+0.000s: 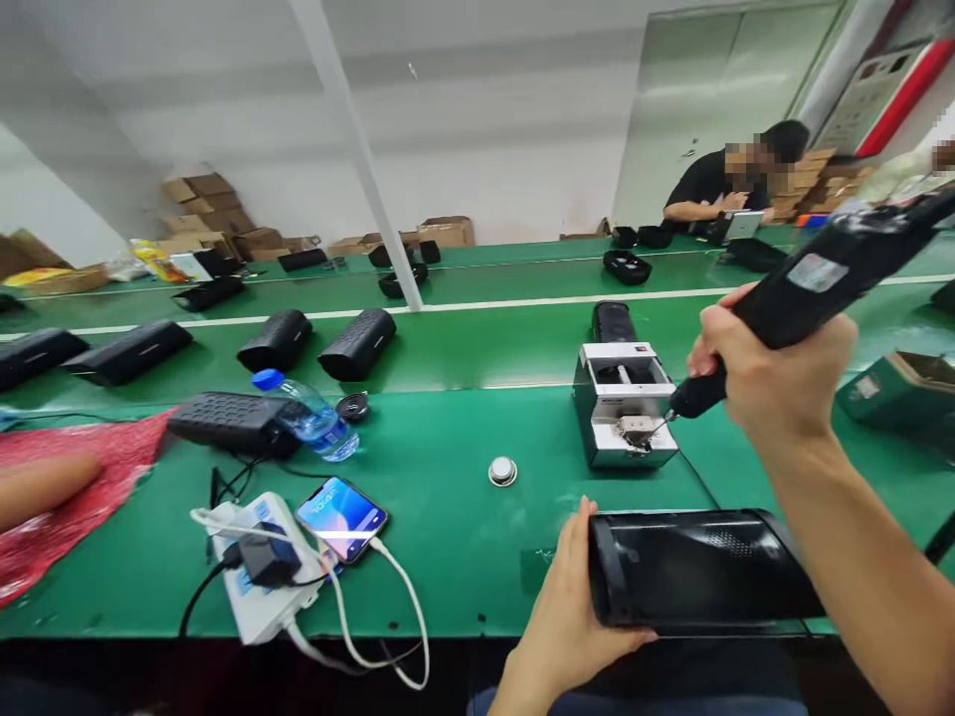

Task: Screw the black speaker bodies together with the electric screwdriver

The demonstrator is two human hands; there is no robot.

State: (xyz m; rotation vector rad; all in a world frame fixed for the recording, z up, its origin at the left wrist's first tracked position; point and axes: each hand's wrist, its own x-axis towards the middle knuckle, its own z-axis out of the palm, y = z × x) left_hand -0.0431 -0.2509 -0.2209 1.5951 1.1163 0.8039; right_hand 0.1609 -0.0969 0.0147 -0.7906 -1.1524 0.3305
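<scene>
My right hand (pixel 783 373) is wrapped round a black electric screwdriver (pixel 802 283), tilted down to the left. Its tip reaches the front tray of a silver-and-black screw feeder (pixel 623 408). Near the table's front edge, my left hand (pixel 571 597) grips the left end of a glossy black speaker housing (pixel 693 567), thumb below and fingers behind. The housing lies lengthwise, its right end partly behind my right forearm. Left of the feeder, a small round silver speaker driver (pixel 502 470) rests on the green table (pixel 448 557).
A phone (pixel 343 519) charges beside a white power strip (pixel 261 567) with loose cables. Behind them are a water bottle (pixel 313 423) and a black speaker (pixel 231 423). Another person's arm (pixel 45 487) rests on red bubble wrap (pixel 111 467). A person (pixel 727 184) sits across the table.
</scene>
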